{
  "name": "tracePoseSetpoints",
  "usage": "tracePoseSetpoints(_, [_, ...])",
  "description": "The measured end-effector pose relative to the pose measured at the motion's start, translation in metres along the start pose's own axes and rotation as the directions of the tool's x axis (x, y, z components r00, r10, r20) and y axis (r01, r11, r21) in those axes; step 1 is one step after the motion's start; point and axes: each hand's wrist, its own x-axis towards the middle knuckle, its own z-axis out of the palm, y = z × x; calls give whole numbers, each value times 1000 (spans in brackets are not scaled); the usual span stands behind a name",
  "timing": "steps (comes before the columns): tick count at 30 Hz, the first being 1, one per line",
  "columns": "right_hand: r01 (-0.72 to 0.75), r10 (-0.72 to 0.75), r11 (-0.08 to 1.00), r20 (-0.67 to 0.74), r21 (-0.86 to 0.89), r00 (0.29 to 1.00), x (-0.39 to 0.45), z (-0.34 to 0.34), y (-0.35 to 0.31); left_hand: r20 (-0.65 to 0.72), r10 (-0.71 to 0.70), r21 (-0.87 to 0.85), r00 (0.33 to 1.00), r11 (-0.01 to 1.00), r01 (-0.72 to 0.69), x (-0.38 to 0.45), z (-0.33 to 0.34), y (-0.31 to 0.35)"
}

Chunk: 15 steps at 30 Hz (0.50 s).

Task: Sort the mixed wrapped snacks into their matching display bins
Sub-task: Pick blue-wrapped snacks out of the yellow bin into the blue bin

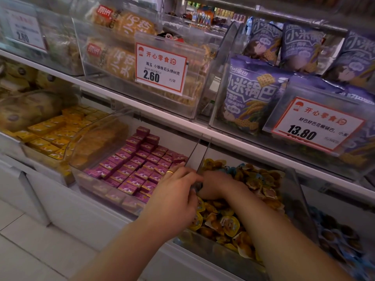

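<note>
- Both hands, left hand (pixel 174 196) and right hand (pixel 218 184), meet at the clear plastic bin (pixel 300 201) of yellow wrapped snacks (pixel 227 225); neither grip can be told.
- Risk: a snack slipping into the neighbouring purple small boxes (pixel 132 165) over the divider.

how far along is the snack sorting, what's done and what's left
Looks done: the purple packs sit in tidy rows in their bin, the yellow packs likewise. In hand: both hands work at the divider, the left hand over the purple bin's edge, the right hand in the yellow cups; what the fingers hold is hidden. Left: a few blue wrappers are still mixed among the cups.
</note>
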Motion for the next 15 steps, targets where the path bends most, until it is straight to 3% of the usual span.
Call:
tracePoseSetpoints(3, [-30,27,999,84,40,996,6,-4,-2,8,-19,-7,1000,1000,19,0,-1,1])
tracePoseSetpoints(9, [102,-94,993,-133,52,987,1,7,6,3,-17,-5,1000,1000,17,1,0,2])
tracePoseSetpoints(15, [65,-20,982,-243,177,970,-11,1,13,-19,-14,20,1000,1000,14,1,1,3])
